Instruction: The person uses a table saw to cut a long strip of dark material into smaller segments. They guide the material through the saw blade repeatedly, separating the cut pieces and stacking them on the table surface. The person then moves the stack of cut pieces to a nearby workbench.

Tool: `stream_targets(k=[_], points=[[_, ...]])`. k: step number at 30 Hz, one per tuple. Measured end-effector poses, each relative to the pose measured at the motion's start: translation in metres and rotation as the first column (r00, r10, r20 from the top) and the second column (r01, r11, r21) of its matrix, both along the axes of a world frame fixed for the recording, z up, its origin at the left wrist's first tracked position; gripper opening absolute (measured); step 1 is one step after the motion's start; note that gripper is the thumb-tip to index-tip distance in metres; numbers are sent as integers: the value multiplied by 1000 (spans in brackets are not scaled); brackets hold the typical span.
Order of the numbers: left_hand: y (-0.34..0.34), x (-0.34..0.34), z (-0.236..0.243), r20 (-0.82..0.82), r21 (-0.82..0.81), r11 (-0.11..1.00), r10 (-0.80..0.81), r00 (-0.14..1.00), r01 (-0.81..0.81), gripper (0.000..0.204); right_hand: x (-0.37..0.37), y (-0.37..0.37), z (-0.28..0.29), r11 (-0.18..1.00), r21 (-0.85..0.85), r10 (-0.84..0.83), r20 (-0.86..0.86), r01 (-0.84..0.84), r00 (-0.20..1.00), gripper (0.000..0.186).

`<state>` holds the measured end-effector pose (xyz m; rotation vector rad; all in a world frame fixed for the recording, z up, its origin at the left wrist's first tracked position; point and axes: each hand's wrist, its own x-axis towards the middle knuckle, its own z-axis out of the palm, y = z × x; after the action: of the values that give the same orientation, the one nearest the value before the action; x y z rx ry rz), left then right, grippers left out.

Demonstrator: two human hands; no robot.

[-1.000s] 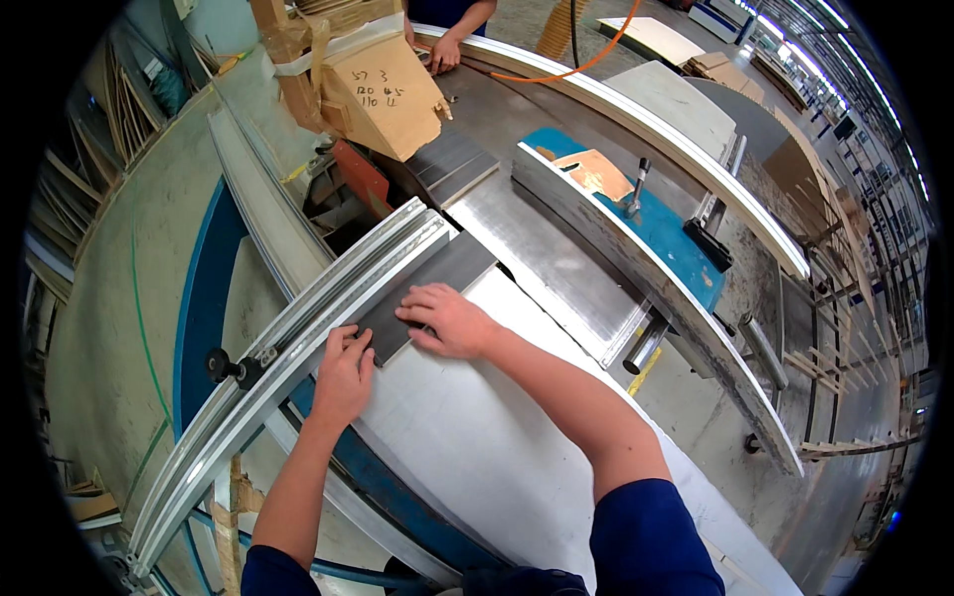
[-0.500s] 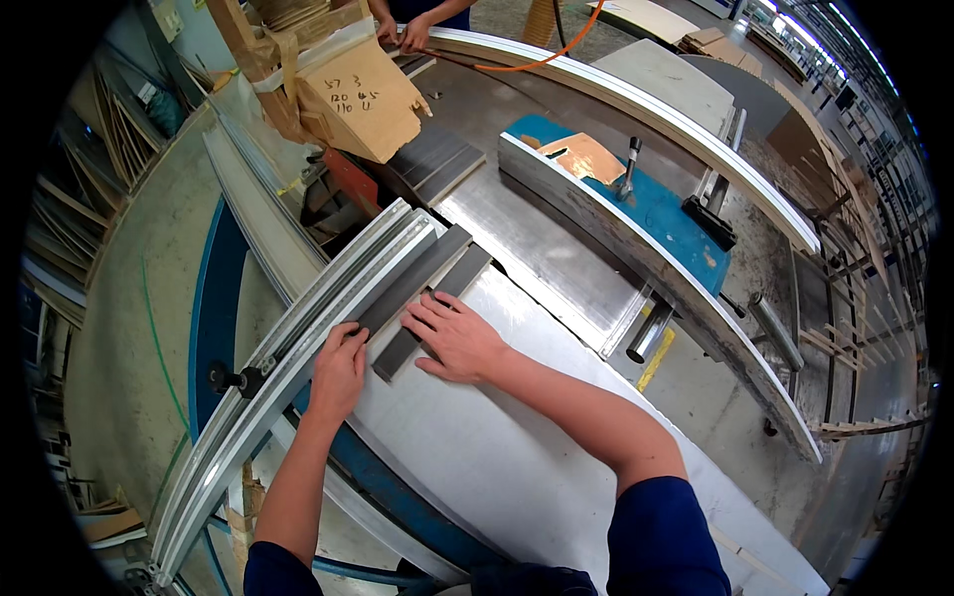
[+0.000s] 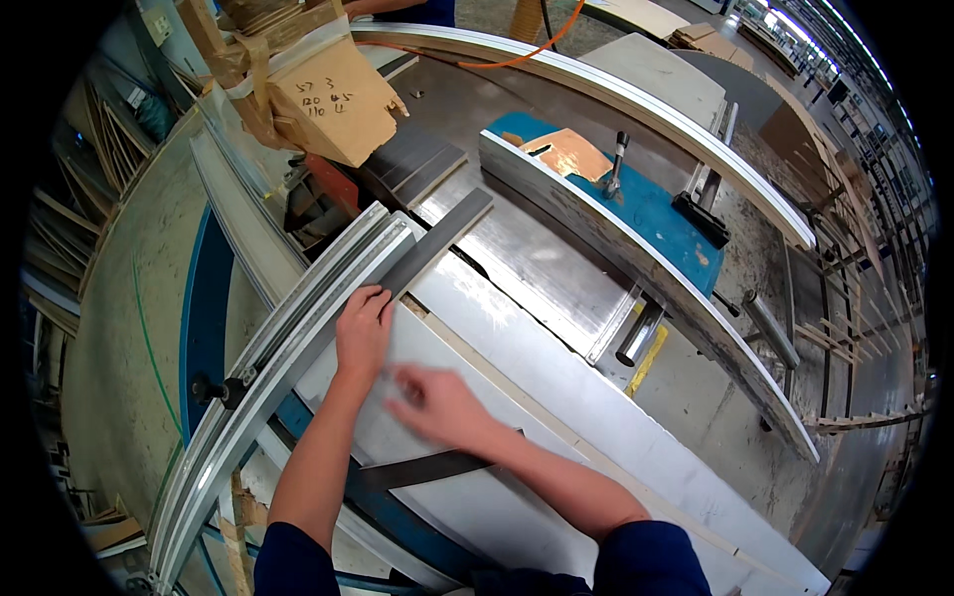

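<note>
My left hand (image 3: 363, 333) presses its fingers, close together, on the near end of a dark grey flat strip (image 3: 442, 233). The strip lies along a silver aluminium fence (image 3: 328, 288), and its far end reaches over the metal machine table (image 3: 527, 258). My right hand (image 3: 437, 405), smeared by motion, is just above the pale sliding table (image 3: 477, 343), apart from the first strip. A second dark strip (image 3: 422, 470) lies nearer my body, partly under my right forearm.
A taped cardboard piece (image 3: 333, 99) overhangs the red part (image 3: 333, 184) at the far left. Beyond the metal table stands a long grey rail (image 3: 636, 243) with a blue plate (image 3: 646, 219) and an upright handle (image 3: 616, 164). Another person's arm (image 3: 383, 7) shows at the top.
The first strip has slid forward along the fence under my left hand. My right hand has come back toward me, and the second strip now lies nearer my body.
</note>
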<state>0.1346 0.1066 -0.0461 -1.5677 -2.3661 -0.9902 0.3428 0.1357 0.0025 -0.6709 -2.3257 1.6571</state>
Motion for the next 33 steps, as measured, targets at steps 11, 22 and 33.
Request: stream_targets(k=[11, 22, 33], points=[[45, 21, 40, -375, -56, 989, 104, 921, -135, 31, -43, 111, -66, 399, -910, -326, -254, -111, 911, 102], [56, 10, 25, -335, -99, 987, 84, 939, -123, 29, -50, 110, -69, 384, -901, -285, -326, -204, 901, 102], [64, 12, 20, -385, -118, 975, 128, 914, -187, 32, -50, 109, -74, 449, -861, -221, -367, -239, 904, 100]])
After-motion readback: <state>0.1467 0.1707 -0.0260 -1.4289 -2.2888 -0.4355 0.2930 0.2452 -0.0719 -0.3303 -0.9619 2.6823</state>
